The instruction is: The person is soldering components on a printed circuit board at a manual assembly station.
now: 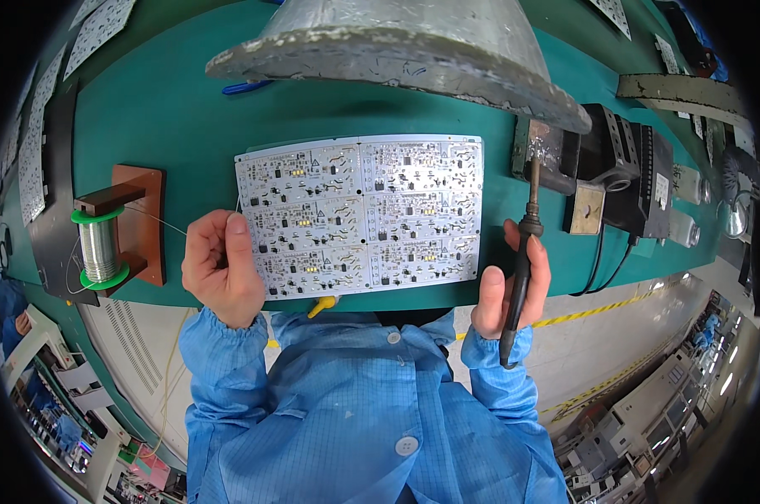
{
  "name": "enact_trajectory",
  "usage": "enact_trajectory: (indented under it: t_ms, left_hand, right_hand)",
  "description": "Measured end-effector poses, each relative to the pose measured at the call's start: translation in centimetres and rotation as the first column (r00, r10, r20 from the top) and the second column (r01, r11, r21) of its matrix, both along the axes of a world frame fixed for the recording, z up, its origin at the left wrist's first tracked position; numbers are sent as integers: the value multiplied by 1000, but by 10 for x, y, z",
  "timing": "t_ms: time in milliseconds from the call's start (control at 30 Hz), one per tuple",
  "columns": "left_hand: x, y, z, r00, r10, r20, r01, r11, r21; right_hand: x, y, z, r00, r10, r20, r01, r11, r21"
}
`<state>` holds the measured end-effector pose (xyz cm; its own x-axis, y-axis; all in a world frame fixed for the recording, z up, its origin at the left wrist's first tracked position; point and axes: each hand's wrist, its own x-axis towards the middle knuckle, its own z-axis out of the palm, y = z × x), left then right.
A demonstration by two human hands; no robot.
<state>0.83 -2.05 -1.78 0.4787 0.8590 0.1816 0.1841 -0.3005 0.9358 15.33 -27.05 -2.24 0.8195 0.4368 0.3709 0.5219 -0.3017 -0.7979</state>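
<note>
My left hand [223, 265] is closed in a pinch on the solder wire [163, 220], which runs over from a spool [100, 250] with green flanges on a brown stand. That hand is at the left edge of a white circuit board panel [365, 220], which lies flat and carries repeated groups of small parts. My right hand [514, 290] grips a soldering iron [521, 286] by its black handle, to the right of the panel. Its metal tip points away from me, over the dark tray of the iron's rest [548, 160].
A large metal fume hood [405, 50] hangs low over the far side of the green bench [144, 109]. Behind the iron's rest stands a black station box [644, 181] with cables. A yellow-tipped item [323, 306] sits at the near bench edge. Something blue [245, 86] lies under the hood.
</note>
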Motion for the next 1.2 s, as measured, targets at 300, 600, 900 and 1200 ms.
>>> enact_trajectory:
  t_ms: [300,600,900,1200]
  left_hand:
    - [0,1,-3,999,-12,45,13,1000,-19]
    - [0,3,-6,998,-23,56,26,999,-42]
    - [1,4,-11,993,-43,111,49,997,-53]
    - [-27,-95,36,819,-512,258,344,800,492]
  right_hand:
    - [0,2,0,1000,-3,-1,3,999,40]
    - [0,4,-2,1000,-11,-2,11,997,77]
    - [-4,7,0,994,-104,-19,106,982,158]
    - [-6,-17,15,950,-312,16,299,924,240]
